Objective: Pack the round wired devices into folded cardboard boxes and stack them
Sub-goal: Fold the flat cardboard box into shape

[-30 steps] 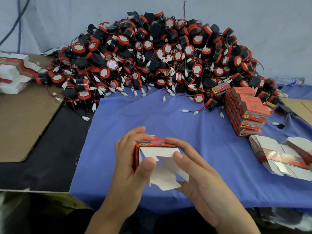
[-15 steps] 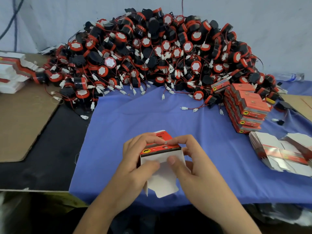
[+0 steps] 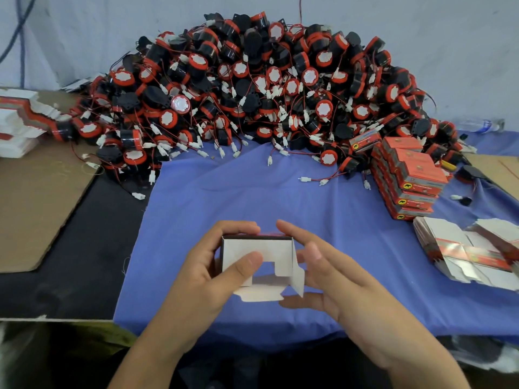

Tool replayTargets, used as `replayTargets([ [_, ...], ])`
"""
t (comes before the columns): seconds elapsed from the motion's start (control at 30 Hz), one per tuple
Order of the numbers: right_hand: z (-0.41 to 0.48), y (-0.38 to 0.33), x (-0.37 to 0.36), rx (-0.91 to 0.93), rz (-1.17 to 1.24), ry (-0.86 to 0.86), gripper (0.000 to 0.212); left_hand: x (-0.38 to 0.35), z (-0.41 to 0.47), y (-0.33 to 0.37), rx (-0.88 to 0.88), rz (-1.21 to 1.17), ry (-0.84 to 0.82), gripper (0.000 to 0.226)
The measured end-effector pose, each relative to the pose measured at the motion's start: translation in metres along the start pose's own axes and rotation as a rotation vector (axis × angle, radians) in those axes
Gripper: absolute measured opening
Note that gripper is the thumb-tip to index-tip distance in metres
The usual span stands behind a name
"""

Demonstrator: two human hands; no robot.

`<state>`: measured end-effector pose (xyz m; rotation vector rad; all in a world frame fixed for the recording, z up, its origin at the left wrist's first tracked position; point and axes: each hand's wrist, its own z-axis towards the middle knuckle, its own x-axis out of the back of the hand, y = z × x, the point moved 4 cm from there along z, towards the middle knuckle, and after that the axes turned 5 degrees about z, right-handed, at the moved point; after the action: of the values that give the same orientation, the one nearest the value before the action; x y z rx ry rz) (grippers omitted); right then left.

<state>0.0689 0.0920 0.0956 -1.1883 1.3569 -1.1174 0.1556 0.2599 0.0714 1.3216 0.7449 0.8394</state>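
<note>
A small cardboard box [image 3: 276, 255], red outside and white inside, is held above the blue cloth with its open end toward me and its flaps loose. My left hand [image 3: 207, 272] grips its left side, thumb on a white flap. My right hand [image 3: 334, 273] touches the right side with straight fingers. A large heap of round black-and-red wired devices [image 3: 252, 94] fills the back of the table. A stack of packed red boxes [image 3: 410, 181] stands at the right.
Flat unfolded box blanks [image 3: 471, 254] lie at the right edge, more blanks [image 3: 19, 119] at the far left. Brown cardboard sheet [image 3: 39, 197] covers the left of the table. A blue cloth [image 3: 252, 192] lies between the heap and my hands.
The box has been turned so its open white inside faces me. My right-hand fingers have straightened and eased off the flaps.
</note>
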Motion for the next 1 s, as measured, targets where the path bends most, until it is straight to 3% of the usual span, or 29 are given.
replayTargets([
  [0.1,0.001,0.002,0.004,0.026,0.042,-0.012,0.041,0.0,0.0,-0.001,0.032,-0.064,-0.024,0.044],
  [0.23,0.005,0.009,0.0,0.111,-0.112,0.098,0.037,-0.004,0.0,0.0,0.019,-0.035,0.022,0.027],
  [0.47,0.006,0.016,-0.002,0.135,-0.254,0.142,0.037,-0.005,-0.002,0.005,-0.021,0.089,0.03,0.024],
  [0.73,0.013,0.021,-0.002,0.136,0.002,0.161,0.023,-0.012,-0.009,0.004,-0.143,0.237,-0.028,0.03],
  [1.0,0.006,0.023,-0.006,0.343,-0.271,0.265,0.034,-0.011,-0.005,-0.003,-0.01,0.039,0.12,0.025],
])
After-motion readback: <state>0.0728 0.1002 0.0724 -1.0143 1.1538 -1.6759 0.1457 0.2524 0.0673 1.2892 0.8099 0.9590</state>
